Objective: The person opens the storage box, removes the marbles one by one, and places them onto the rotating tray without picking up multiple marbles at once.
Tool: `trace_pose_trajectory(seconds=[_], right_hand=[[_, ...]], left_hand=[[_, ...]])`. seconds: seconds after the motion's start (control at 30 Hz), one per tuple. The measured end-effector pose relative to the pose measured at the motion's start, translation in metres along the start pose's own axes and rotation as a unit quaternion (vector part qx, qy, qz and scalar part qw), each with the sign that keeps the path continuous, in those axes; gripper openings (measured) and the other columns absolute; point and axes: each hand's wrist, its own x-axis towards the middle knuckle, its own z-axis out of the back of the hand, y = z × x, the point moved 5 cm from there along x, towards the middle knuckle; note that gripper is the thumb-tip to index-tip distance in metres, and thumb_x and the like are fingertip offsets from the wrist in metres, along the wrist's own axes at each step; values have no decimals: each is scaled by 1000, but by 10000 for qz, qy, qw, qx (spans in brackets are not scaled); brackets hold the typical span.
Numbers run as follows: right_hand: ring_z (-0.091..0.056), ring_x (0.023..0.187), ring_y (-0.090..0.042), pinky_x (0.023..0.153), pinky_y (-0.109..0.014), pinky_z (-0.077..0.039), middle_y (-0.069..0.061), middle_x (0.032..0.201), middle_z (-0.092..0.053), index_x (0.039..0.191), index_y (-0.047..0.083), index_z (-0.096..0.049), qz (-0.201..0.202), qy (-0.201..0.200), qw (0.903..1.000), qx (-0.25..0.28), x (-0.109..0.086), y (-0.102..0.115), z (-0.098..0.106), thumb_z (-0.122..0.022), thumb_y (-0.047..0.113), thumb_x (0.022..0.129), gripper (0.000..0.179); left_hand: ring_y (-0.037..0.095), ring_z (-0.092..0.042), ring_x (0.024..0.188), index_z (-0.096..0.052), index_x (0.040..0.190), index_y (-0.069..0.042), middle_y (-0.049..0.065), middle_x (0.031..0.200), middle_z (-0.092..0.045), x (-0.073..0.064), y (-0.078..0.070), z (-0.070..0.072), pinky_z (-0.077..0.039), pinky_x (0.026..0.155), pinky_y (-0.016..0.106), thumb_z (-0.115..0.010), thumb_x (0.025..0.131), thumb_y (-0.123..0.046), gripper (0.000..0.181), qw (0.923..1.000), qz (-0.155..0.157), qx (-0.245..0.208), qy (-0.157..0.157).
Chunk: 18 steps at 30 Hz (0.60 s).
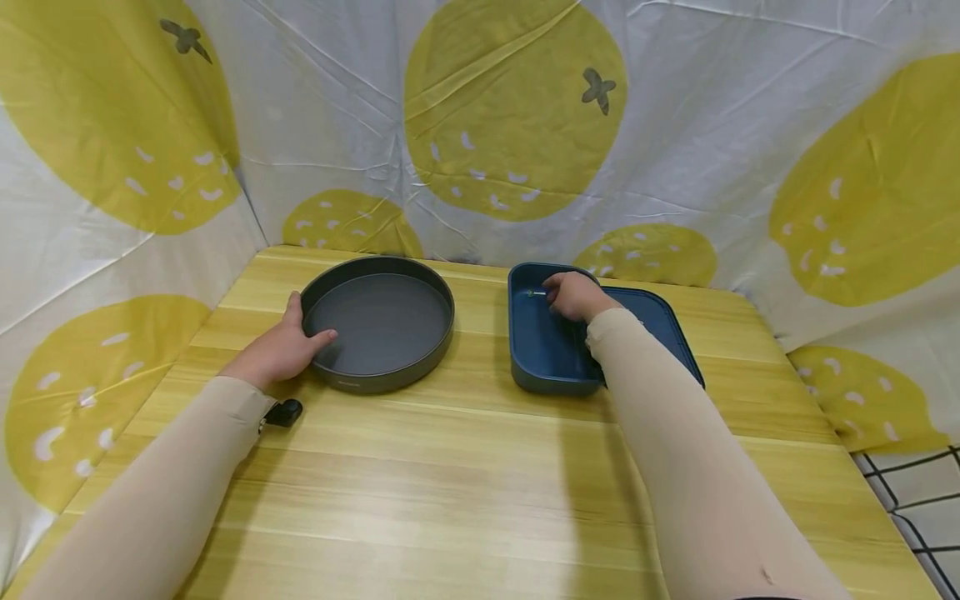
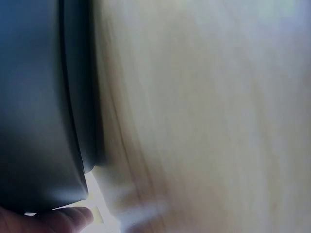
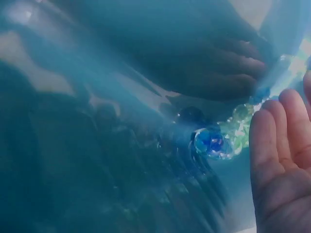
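Observation:
A round dark grey pan lies on the left of the table. My left hand grips its left edge, the thumb over the rim and the fingers along the outer side. In the left wrist view, a fingertip shows against the pan wall. A deep blue rectangular box stands to the right. Inside it, my right hand reaches down. The right wrist view shows blue and green clear beads beside nearly straight fingers; the thumb is hidden.
A flatter blue piece, like a lid or tray, lies against the box's right side, partly behind my right arm. Patterned cloth hangs behind the wooden table. A black wire grid is at the lower right.

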Motion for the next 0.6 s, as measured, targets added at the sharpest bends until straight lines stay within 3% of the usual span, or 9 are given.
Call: trace_pose_trajectory(seconds=[0.17, 0.4, 0.6], right_hand=[[-65, 123, -36, 108, -49, -53, -23, 133, -69, 150, -3, -55, 149, 120, 9995, -251, 3, 3, -7, -67, 8, 101, 51], [-68, 114, -31, 100, -46, -55, -19, 127, -72, 152, 4, -57, 49, 215, 9997, -39, 6, 9, -15, -70, 15, 102, 52], [-67, 122, -32, 106, -47, -54, -19, 138, -70, 151, 8, -59, 196, 405, 9989, -87, 9, 12, -20, -71, 17, 102, 52]], left_hand=[[59, -24, 153, 35, 158, 0, 39, 169, 1, 0, 1, -1, -26, 123, 69, -44, 108, -62, 111, 10000, 15, -20, 31], [59, -26, 152, 35, 157, 0, 41, 168, -3, 1, 2, -1, -28, 122, 68, -44, 108, -61, 111, 10000, 24, -39, -3], [59, -28, 152, 36, 157, -1, 41, 168, -4, 1, 2, -1, -29, 122, 68, -44, 107, -62, 112, 10000, 30, -41, -5]])
